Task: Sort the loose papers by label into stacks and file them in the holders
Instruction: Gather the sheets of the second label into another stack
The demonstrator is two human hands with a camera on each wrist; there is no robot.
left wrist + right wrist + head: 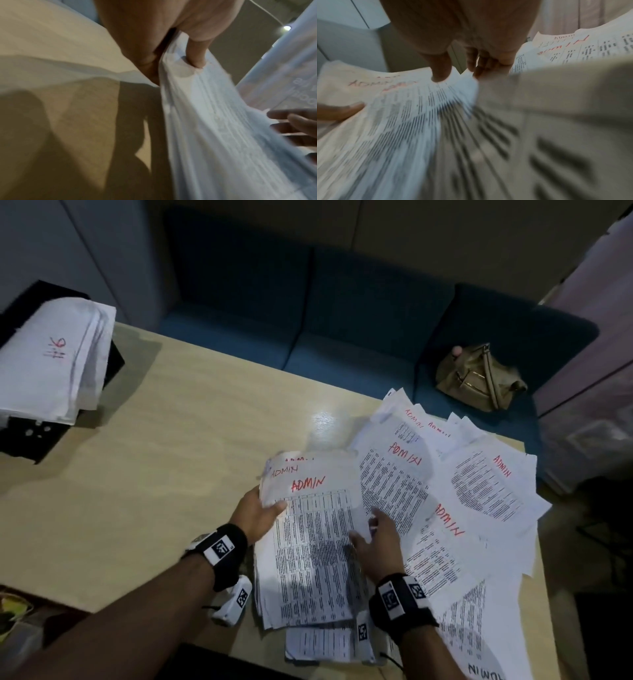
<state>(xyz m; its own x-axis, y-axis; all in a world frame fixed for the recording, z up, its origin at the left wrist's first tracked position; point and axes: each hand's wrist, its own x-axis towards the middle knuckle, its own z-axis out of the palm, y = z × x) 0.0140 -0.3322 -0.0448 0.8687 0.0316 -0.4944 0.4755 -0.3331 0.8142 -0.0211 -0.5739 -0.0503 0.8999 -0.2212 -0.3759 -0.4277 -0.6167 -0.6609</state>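
Note:
A thick stack of printed papers (pixel 315 542) with "ADMIN" in red on top is lifted at a slant over the table (pixel 171 457). My left hand (pixel 260 515) grips its left edge, thumb (pixel 197 54) on top and fingers beneath. My right hand (pixel 373 539) holds the right edge, thumb (pixel 440 73) pressing the top sheet and its fingers (pixel 295 121) under the stack. More loose ADMIN sheets (pixel 479 491) lie fanned out to the right. A black holder (pixel 30 436) at the far left has white papers (pixel 51 361) with a red label.
A few more sheets (pixel 322 645) lie under the stack at the table's near edge. A blue sofa (pixel 342 320) runs behind the table with a tan handbag (pixel 479 378) on it. Bare tabletop lies between the holder and the stack.

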